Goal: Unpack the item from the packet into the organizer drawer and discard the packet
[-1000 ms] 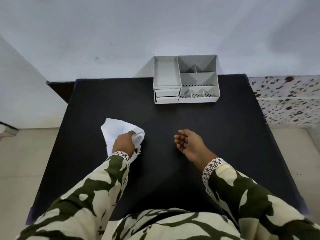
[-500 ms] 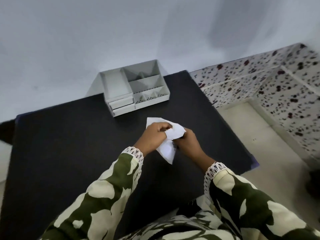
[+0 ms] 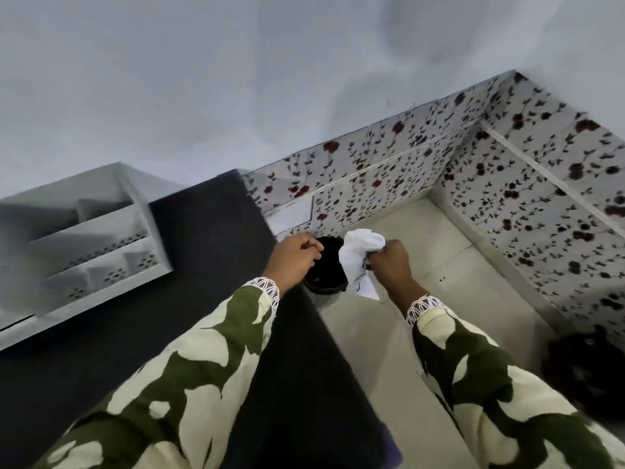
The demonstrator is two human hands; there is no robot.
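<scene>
A crumpled white packet hangs in the air, pinched in my right hand, just right of and above a small dark bin that stands on the floor beside the table. My left hand hovers over the bin's left rim with its fingers curled and nothing in it. The white organizer with its compartments and drawers stands on the black table at the far left, blurred.
Floral-patterned tiles line the lower walls around a beige floor corner at the right. A dark object lies on the floor at the right edge. The table's right edge runs just left of the bin.
The view has swung right, off the table toward the floor corner. The packet went from both hands above the table to my right hand alone above the bin; my left hand let go.
</scene>
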